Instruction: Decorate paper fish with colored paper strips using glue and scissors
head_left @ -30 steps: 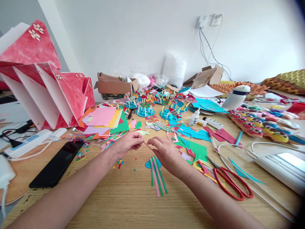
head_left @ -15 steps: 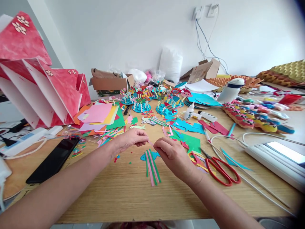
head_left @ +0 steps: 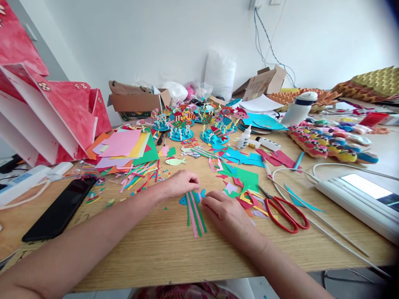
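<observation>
A blue paper fish (head_left: 183, 200) lies on the table, crossed by green and pink paper strips (head_left: 195, 220) that hang past its lower edge. Just above it is my left hand (head_left: 183, 182), fingers curled together; whatever is in them, if anything, is hidden. My right hand (head_left: 222, 211) is by the fish's tail, thumb and fingertips closed at a short pink paper strip (head_left: 200, 195). Its fingers partly cover the tail. Red-handled scissors (head_left: 286, 214) rest to the right of this hand.
Stacked coloured paper (head_left: 121, 145) and a phone (head_left: 59, 209) are at left. Paper scraps (head_left: 249, 199), a glue bottle (head_left: 244, 138) and finished fish decorations (head_left: 181, 131) stand farther back. A white cable (head_left: 324, 226) runs along the right, beside a white device (head_left: 358, 203).
Both hands have come down toward the fish with the pink strip, which was stretched between them before. The strip now lies over the fish near the tail. The view has shifted slightly.
</observation>
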A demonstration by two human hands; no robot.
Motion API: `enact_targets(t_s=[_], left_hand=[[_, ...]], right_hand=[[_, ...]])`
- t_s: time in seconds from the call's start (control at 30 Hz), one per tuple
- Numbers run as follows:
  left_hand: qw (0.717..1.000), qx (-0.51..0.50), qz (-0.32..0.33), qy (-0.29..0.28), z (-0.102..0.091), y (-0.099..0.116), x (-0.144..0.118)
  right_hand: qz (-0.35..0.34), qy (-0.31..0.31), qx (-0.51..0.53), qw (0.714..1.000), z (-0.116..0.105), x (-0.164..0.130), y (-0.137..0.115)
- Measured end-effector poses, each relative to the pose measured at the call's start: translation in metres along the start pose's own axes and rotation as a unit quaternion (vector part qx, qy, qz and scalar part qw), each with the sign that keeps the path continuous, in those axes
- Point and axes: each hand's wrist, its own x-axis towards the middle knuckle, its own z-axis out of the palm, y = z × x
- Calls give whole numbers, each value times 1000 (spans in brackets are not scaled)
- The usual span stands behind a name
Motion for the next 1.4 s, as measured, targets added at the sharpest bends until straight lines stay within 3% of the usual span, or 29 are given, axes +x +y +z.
enact_targets(t_s=[0.37, 0.63, 1.4], left_hand=[[999, 25, 0, 40, 7, -4, -5], [997, 39, 13, 62, 10, -13, -4], [996, 59, 15, 62, 8, -8, -5]], right_hand=[[-46, -25, -87, 995, 6, 0, 0], [-49, -22, -73, 996, 9, -1, -1], [-50, -9, -88, 995, 9, -1, -2]])
